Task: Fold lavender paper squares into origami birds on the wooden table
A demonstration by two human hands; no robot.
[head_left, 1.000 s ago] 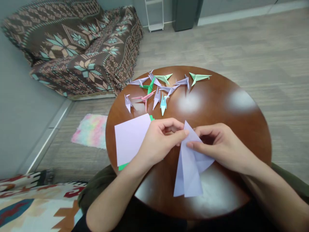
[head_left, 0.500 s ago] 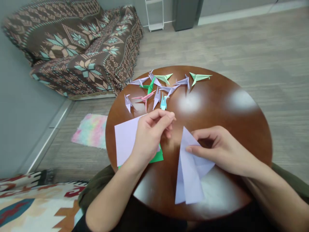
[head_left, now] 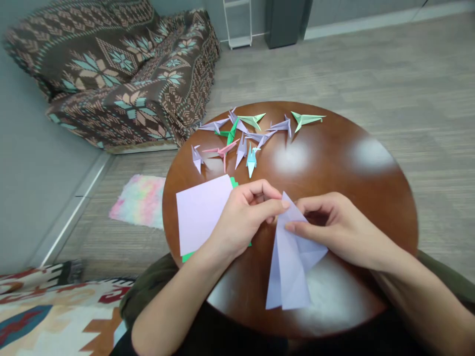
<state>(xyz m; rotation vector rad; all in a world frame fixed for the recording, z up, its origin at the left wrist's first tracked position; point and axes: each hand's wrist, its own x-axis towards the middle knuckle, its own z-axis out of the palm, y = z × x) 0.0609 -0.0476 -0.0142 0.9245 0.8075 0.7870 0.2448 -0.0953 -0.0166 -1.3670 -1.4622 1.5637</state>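
A folded sheet of lilac paper (head_left: 293, 267) is held by both hands over the near part of the round brown table (head_left: 363, 198), towards six o'clock from its centre. Its pointed tip, at the sheet's own twelve o'clock, is pinched by the left hand (head_left: 247, 215), the thumb laid over the front. Just below, at about one o'clock, the sheet is gripped by the right hand (head_left: 332, 225), with the thumb pressed on the front and the fingers behind. Long flaps are spread towards six o'clock; another corner is turned out towards three. Whether the tabletop is touched by the flaps cannot be told from this angle.

At nine o'clock on the table, a stack of square sheets (head_left: 202, 215) is partly covered by the left hand and wrist, lilac uppermost and green showing at the edges. Between ten and just past twelve, folded paper birds (head_left: 241, 150) in lilac, green, pink and blue are grouped.
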